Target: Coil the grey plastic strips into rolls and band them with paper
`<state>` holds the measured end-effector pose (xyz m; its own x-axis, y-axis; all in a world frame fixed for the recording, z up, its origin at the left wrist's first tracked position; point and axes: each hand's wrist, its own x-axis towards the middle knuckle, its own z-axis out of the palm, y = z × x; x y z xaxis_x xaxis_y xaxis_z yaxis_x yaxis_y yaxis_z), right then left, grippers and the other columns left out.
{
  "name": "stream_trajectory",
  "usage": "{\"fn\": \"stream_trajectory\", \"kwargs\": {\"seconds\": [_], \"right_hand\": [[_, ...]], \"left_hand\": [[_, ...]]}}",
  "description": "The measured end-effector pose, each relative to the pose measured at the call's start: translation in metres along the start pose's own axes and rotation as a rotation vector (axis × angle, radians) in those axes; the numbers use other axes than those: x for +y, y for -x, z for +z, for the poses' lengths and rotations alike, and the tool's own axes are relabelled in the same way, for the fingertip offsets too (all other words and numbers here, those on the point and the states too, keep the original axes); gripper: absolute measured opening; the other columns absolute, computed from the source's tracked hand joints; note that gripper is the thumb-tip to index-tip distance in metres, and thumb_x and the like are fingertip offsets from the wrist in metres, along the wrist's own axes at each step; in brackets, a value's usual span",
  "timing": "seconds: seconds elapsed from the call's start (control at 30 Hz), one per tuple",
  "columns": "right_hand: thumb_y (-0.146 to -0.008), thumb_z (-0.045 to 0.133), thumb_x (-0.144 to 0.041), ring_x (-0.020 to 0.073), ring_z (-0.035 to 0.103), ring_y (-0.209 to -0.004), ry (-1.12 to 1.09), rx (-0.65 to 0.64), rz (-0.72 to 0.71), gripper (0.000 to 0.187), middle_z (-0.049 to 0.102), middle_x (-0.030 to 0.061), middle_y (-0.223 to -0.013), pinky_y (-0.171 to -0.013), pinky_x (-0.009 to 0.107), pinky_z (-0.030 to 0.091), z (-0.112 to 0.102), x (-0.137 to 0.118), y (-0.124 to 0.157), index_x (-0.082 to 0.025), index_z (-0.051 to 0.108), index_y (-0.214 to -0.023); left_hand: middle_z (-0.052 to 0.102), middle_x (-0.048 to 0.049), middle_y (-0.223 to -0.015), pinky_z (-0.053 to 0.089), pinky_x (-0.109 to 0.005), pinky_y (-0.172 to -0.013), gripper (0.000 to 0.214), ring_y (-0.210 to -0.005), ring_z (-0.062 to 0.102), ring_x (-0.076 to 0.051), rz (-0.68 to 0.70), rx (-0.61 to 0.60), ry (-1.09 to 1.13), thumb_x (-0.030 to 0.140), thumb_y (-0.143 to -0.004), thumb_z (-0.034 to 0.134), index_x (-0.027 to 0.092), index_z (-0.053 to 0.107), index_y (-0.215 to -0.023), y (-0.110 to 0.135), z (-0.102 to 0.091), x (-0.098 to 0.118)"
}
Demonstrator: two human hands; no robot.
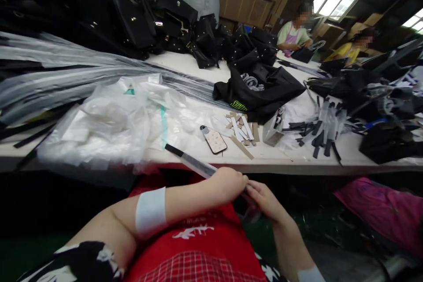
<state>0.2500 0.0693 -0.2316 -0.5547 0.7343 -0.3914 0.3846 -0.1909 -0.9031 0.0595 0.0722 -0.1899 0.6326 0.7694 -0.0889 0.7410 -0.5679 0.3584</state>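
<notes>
A black strap in a clear plastic sleeve (pixel 199 165) runs from the table's front edge toward my lap, its bare dark end pointing up and left. My left hand (pixel 229 183) is closed over the lower part of the strap, its fingers mostly hidden from above. My right hand (pixel 266 198) meets it fingertip to fingertip, pinching the strap's near end. Some clear film hangs below the two hands, blurred. Just beyond, on the white table (pixel 211 155), lies a phone in a patterned case (pixel 214 140).
Clear plastic bags (pixel 99 128) heap at left beside long sleeved straps (pixel 115 66). Card strips (pixel 243 130), a black cloth bag (pixel 261 92) and short strap pieces (pixel 325 128) lie to the right. Black handbags (pixel 178 22) line the back. Two people sit at far right.
</notes>
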Motion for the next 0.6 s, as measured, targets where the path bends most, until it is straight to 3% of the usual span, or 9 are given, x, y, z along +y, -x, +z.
{"fn": "stream_trajectory", "kwargs": {"seconds": [0.1, 0.17, 0.23, 0.3, 0.4, 0.5, 0.6], "right_hand": [[-0.075, 0.066, -0.057, 0.0097, 0.047, -0.05, 0.077, 0.043, 0.032, 0.044, 0.052, -0.0013, -0.056, -0.048, 0.021, 0.035, -0.049, 0.018, 0.013, -0.013, 0.062, -0.068], [-0.075, 0.065, -0.057, 0.0075, 0.041, -0.045, 0.08, 0.059, 0.062, 0.047, 0.045, -0.0033, -0.049, -0.045, 0.02, 0.03, -0.085, 0.035, 0.024, -0.013, 0.058, -0.06], [-0.077, 0.063, -0.057, 0.0078, 0.043, -0.044, 0.083, -0.016, 0.117, 0.047, 0.049, -0.0024, -0.05, -0.045, 0.019, 0.031, -0.102, 0.046, 0.032, -0.012, 0.06, -0.063], [-0.078, 0.061, -0.058, 0.0103, 0.051, -0.049, 0.059, -0.179, 0.18, 0.048, 0.058, 0.0013, -0.059, -0.047, 0.02, 0.037, -0.096, 0.046, 0.031, -0.011, 0.066, -0.079], [-0.083, 0.052, -0.06, 0.0115, 0.055, -0.052, 0.013, -0.373, 0.171, 0.054, 0.062, 0.0029, -0.065, -0.048, 0.02, 0.04, -0.057, 0.031, 0.014, -0.011, 0.065, -0.101], [-0.089, 0.046, -0.055, 0.0081, 0.045, -0.046, 0.1, -0.363, 0.061, 0.048, 0.052, -0.0026, -0.055, -0.045, 0.018, 0.033, -0.018, 0.018, -0.004, -0.011, 0.066, -0.088], [-0.093, 0.043, -0.046, 0.0073, 0.042, -0.05, 0.183, -0.271, -0.076, 0.044, 0.048, -0.0036, -0.056, -0.049, 0.018, 0.031, 0.004, 0.02, -0.005, -0.012, 0.064, -0.075]], "left_hand": [[0.068, -0.0054, -0.074, 0.044, -0.028, -0.055, 0.04, -0.065, 0.063, -0.021, -0.094, -0.164, 0.268, 0.053, -0.069, 0.071, 0.017, 0.066, -0.085, 0.032, -0.013, -0.04], [0.063, -0.0001, -0.067, 0.041, -0.023, -0.052, 0.04, -0.058, 0.057, -0.015, -0.119, -0.402, 0.585, 0.057, -0.075, 0.062, 0.018, 0.065, -0.084, 0.054, -0.015, -0.065], [0.058, 0.0024, -0.061, 0.04, -0.022, -0.051, 0.041, -0.052, 0.052, -0.012, -0.141, -0.591, 0.827, 0.058, -0.082, 0.051, 0.018, 0.061, -0.081, 0.066, -0.01, -0.08], [0.054, 0.0029, -0.059, 0.039, -0.022, -0.05, 0.043, -0.05, 0.048, -0.011, -0.155, -0.622, 0.888, 0.058, -0.085, 0.046, 0.018, 0.058, -0.076, 0.067, 0.001, -0.083], [0.052, 0.0031, -0.059, 0.037, -0.021, -0.05, 0.042, -0.052, 0.046, -0.011, -0.161, -0.567, 0.88, 0.058, -0.085, 0.047, 0.019, 0.054, -0.074, 0.054, 0.016, -0.067], [0.052, 0.0041, -0.057, 0.036, -0.021, -0.048, 0.043, -0.049, 0.047, -0.012, -0.215, -0.66, 1.016, 0.063, -0.083, 0.047, 0.02, 0.052, -0.077, 0.046, 0.024, -0.055], [0.048, 0.0061, -0.052, 0.033, -0.021, -0.046, 0.047, -0.043, 0.042, -0.011, -0.282, -0.809, 1.123, 0.067, -0.082, 0.046, 0.021, 0.052, -0.078, 0.054, 0.028, -0.059]]}}
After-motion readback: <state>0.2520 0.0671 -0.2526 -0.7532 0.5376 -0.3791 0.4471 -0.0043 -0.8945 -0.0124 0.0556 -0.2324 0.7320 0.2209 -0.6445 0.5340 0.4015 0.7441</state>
